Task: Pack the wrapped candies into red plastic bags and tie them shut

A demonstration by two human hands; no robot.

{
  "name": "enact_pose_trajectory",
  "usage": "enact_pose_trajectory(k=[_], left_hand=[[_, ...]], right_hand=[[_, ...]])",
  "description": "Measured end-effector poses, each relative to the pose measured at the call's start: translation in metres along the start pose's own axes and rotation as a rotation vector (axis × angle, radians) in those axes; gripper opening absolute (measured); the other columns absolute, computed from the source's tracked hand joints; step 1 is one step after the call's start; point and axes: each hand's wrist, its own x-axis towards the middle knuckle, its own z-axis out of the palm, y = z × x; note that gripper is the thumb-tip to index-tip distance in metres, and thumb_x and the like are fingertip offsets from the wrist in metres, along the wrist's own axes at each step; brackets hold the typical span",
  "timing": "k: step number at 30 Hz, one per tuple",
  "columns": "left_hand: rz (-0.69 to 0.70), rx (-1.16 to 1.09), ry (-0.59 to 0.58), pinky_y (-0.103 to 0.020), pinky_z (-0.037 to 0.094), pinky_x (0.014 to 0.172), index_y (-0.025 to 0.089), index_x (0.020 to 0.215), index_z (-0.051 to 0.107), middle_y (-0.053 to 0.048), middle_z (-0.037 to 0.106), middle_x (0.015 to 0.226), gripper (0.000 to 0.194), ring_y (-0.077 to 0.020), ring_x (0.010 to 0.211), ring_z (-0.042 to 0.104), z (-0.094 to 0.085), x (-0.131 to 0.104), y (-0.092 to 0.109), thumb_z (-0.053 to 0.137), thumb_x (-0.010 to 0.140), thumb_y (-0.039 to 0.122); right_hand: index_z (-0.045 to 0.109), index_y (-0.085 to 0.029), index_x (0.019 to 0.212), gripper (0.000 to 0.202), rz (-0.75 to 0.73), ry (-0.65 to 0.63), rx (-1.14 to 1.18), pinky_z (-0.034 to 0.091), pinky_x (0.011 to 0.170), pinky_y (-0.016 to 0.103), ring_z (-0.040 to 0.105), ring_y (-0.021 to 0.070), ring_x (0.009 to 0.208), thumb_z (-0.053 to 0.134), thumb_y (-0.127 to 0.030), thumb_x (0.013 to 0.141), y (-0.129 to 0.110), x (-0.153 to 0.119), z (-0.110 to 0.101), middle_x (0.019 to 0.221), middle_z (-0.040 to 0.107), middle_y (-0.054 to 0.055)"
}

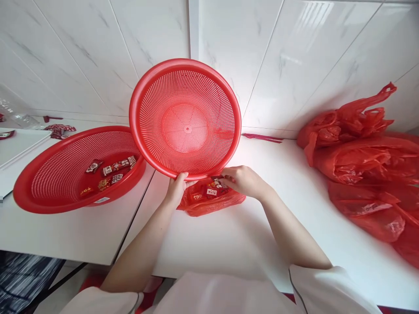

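At the bottom of the frame your white sleeves come in, and both bare forearms reach up toward the middle. Your left hand (pixel 176 187) is closed on the lower rim of a red basket (pixel 185 118), thumb on the inside of the rim, holding it tipped up on edge so its open mouth faces you and its bottom faces the wall. The basket is round, so it has no long axis; its rim stands nearly upright, leaning slightly back, at centre frame. Just right of that grip, your right hand (pixel 244 181) lies palm down with fingers curled on the small red bag (pixel 209 198), which lies on the white table (pixel 229 244) under the basket's lower edge. Small red packets (pixel 211 189) show in the bag's opening; whether your fingers pinch one, you cannot tell from here.

At middle left, a second red basket (pixel 49 183) lies tilted on the table, mouth toward the upper right, with a few packets inside. At the right edge, large red bags (pixel 366 165) are heaped against the tiled wall (pixel 294 52).
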Motion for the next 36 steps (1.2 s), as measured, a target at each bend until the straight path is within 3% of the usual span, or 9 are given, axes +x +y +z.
enact_pose_trajectory(k=[6,10,19,23,27,29,32,34,36], left_hand=[[0.021,-0.003,-0.021,-0.044,0.058,0.088,0.019,0.092,0.058,-0.003,0.061,0.105,0.017,-0.0225,0.104,0.062,0.000,-0.002,0.003,0.062,0.076,0.024],[-0.008,-0.004,-0.071,-0.042,0.060,0.082,0.020,0.102,0.058,-0.006,0.064,0.112,0.024,-0.0248,0.104,0.063,-0.001,-0.003,0.009,0.060,0.078,0.026],[-0.140,-0.010,-0.159,-0.035,0.058,0.074,0.012,0.096,0.065,-0.013,0.073,0.100,0.029,-0.0256,0.088,0.071,-0.007,0.000,0.010,0.052,0.085,0.035],[-0.147,0.040,-0.199,-0.035,0.057,0.075,0.013,0.103,0.063,-0.015,0.072,0.105,0.040,-0.0264,0.089,0.072,-0.009,0.003,0.014,0.050,0.088,0.048],[-0.094,0.222,-0.261,-0.037,0.057,0.074,0.017,0.125,0.053,-0.014,0.070,0.107,0.060,-0.0259,0.087,0.072,-0.014,0.001,0.032,0.048,0.086,0.061],[0.073,0.468,-0.125,-0.037,0.056,0.077,0.023,0.138,0.043,-0.009,0.071,0.099,0.069,-0.0234,0.079,0.072,-0.021,-0.004,0.047,0.061,0.080,0.055],[0.325,0.815,0.320,-0.043,0.052,0.085,0.021,0.147,0.031,-0.004,0.070,0.083,0.084,-0.0247,0.071,0.070,-0.036,-0.013,0.072,0.070,0.077,0.045],[0.312,0.990,0.562,-0.053,0.048,0.089,0.012,0.148,0.028,-0.011,0.070,0.081,0.087,-0.0348,0.082,0.069,-0.048,-0.017,0.085,0.067,0.079,0.046],[0.188,1.196,0.662,-0.061,0.044,0.090,0.003,0.141,0.038,-0.022,0.069,0.090,0.079,-0.0462,0.099,0.063,-0.059,-0.017,0.094,0.063,0.080,0.047]], right_hand=[[0.063,-0.024,0.118,0.029,-0.052,-0.020,-0.050,0.046,0.067,0.029,0.066,0.0185,0.072,0.043,-0.033,0.098,-0.007,-0.002,0.000,0.083,0.072,0.004],[0.047,-0.021,0.137,0.042,0.072,0.050,-0.160,0.046,0.060,0.031,0.064,0.0209,0.062,0.037,-0.024,0.097,-0.003,-0.004,-0.003,0.071,0.069,0.003],[0.050,-0.027,0.123,0.036,0.087,0.222,0.116,0.056,0.081,0.038,0.068,0.0241,0.097,0.057,-0.028,0.088,0.008,-0.001,0.004,0.115,0.068,0.005],[0.052,-0.026,0.114,0.035,0.136,0.314,0.240,0.057,0.084,0.038,0.067,0.0223,0.099,0.064,-0.032,0.082,0.014,0.009,0.019,0.113,0.068,0.004],[0.054,-0.024,0.100,0.026,0.292,0.513,0.335,0.058,0.082,0.037,0.070,0.0201,0.085,0.065,-0.032,0.078,0.024,0.015,0.021,0.092,0.071,0.002],[0.055,-0.024,0.096,0.024,0.332,0.574,0.360,0.057,0.081,0.037,0.070,0.0198,0.081,0.066,-0.032,0.076,0.028,0.015,0.016,0.087,0.071,0.001],[0.055,-0.024,0.096,0.027,0.324,0.608,0.426,0.055,0.084,0.036,0.071,0.0205,0.084,0.069,-0.034,0.075,0.028,0.013,0.008,0.089,0.071,0.001],[0.055,-0.024,0.097,0.030,0.307,0.611,0.492,0.055,0.085,0.036,0.071,0.0212,0.086,0.070,-0.038,0.076,0.025,0.011,0.004,0.090,0.071,0.002],[0.054,-0.023,0.098,0.033,0.289,0.617,0.555,0.056,0.083,0.036,0.071,0.0213,0.086,0.070,-0.041,0.077,0.021,0.010,0.001,0.090,0.071,0.003]])
